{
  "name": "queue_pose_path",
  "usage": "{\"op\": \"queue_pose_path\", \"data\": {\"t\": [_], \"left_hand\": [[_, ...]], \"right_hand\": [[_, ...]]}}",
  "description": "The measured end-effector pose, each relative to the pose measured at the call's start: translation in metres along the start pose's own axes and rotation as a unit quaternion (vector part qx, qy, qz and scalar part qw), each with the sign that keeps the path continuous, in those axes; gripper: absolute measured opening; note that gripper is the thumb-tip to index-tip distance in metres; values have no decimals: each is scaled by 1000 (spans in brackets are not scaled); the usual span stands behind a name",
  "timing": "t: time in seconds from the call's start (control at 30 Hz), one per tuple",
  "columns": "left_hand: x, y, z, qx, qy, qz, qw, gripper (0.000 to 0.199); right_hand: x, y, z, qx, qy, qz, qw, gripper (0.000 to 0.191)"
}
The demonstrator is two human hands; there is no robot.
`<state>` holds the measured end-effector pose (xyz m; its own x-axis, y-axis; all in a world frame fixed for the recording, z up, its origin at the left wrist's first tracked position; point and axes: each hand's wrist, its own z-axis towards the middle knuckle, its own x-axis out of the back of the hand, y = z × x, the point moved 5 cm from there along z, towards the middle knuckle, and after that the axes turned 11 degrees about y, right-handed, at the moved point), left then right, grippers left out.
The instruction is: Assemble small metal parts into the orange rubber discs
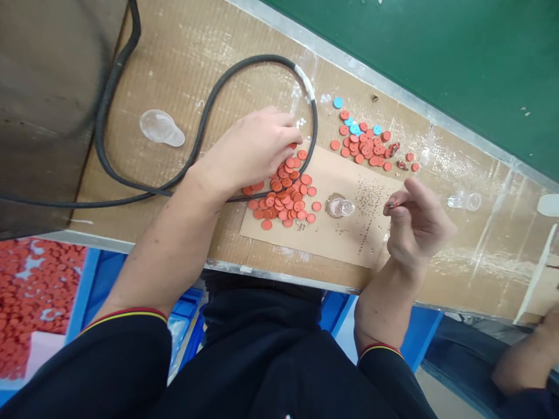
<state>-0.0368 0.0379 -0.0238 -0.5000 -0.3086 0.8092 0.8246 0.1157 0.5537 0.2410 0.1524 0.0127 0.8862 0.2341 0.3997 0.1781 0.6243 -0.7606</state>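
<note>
My left hand is closed at the upper edge of a pile of red two-holed buttons, with a red button at its fingertips. To the right, my right hand is raised over the cardboard sheet, its thumb and forefinger pinched on a small dark and reddish piece too small to name. Between the hands, a small clear cup-like piece rests on the sheet. Tiny dark specks are scattered beside it, partly in rows.
Beyond the sheet lies a second group of red buttons with several blue discs. A black cable loops across the table around my left hand. Clear plastic pieces lie at both sides. A co-worker's arm shows at right.
</note>
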Motion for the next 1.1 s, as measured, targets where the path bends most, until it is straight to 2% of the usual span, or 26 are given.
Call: {"op": "queue_pose_path", "data": {"t": [0.17,0.37,0.5,0.7,0.87,1.1], "left_hand": [[3,3,0,-8,-1,-3,1000,31],[5,6,1,-9,5,-5,1000,31],[3,4,1,-3,6,-13,1000,31],[4,3,1,-2,6,-28,1000,28],[8,3,1,-24,27,-64,997,25],[5,-3,1,-10,75,-115,990,20]], "right_hand": [[3,-1,5,-10,12,-4,1000,24],[3,1,5,-30,33,95,994,18],[4,0,2,-46,26,83,995,16],[-4,-6,1,-14,-17,99,995,16],[-10,-9,1,28,-50,101,993,17],[-16,-12,-2,59,-117,74,989,27]]}}
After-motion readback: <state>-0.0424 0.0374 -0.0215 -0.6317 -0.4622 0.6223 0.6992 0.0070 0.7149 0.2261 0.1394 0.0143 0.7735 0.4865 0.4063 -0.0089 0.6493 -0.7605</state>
